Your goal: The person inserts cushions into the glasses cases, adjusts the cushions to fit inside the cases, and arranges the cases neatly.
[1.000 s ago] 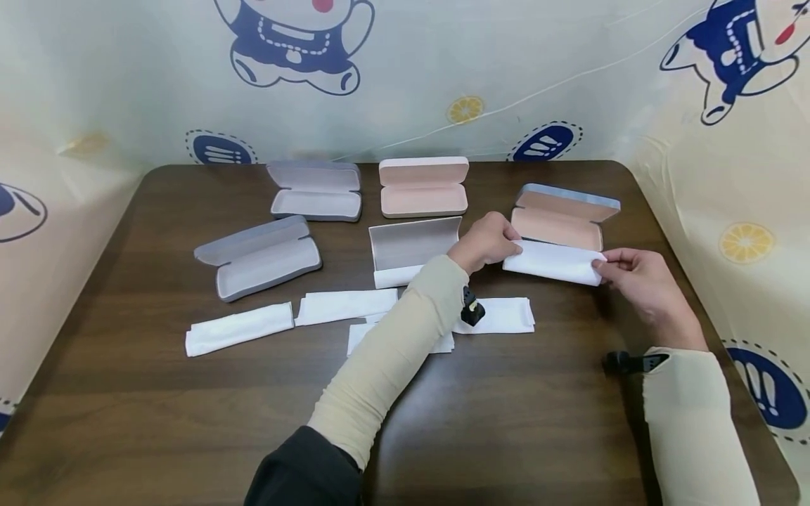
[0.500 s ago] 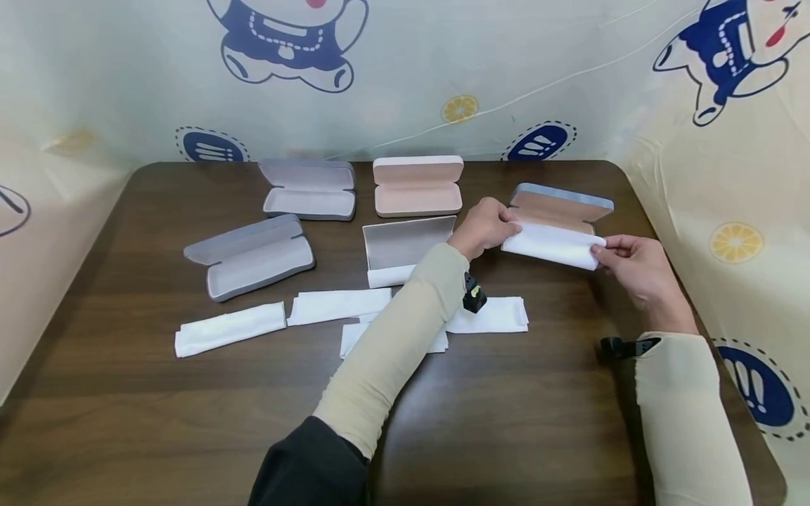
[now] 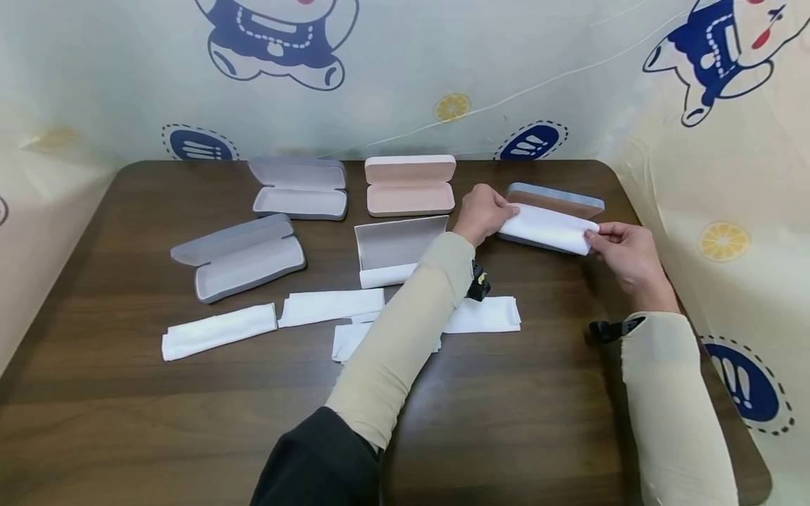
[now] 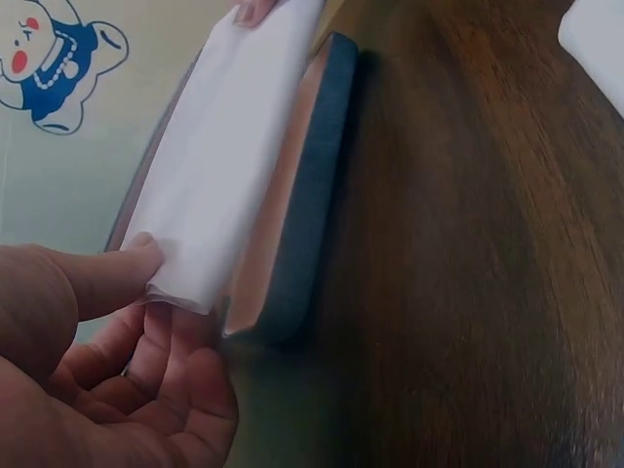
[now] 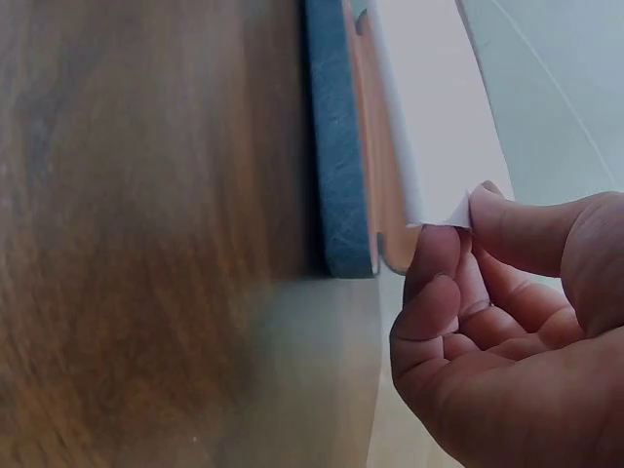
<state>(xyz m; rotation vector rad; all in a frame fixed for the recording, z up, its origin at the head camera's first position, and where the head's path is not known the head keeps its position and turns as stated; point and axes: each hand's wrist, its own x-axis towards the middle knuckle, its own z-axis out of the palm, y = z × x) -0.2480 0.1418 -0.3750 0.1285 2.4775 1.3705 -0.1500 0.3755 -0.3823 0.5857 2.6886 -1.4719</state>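
A folded white cloth (image 3: 548, 228) is stretched between my two hands, over the base of an open blue glasses case (image 3: 557, 199) with a peach lining. My left hand (image 3: 484, 216) pinches the cloth's left end between thumb and fingers. Its right end is pinched by my right hand (image 3: 626, 254). In the left wrist view the cloth (image 4: 226, 156) lies above the case's lined hollow, and the blue front wall (image 4: 310, 205) shows beside it. The right wrist view has my thumb on top of the cloth (image 5: 439, 107) and the fingers curled beneath.
Other open glasses cases stand on the dark wooden table (image 3: 506, 422): a pink one (image 3: 410, 200), a grey one (image 3: 300, 202), a tilted grey one (image 3: 249, 267) and a white one (image 3: 401, 242). Folded white cloths (image 3: 218, 330) lie in front, partly behind my left forearm.
Both hands have moved the cloth away from me, from in front of the blue case to over its base. The head view has shifted slightly right.
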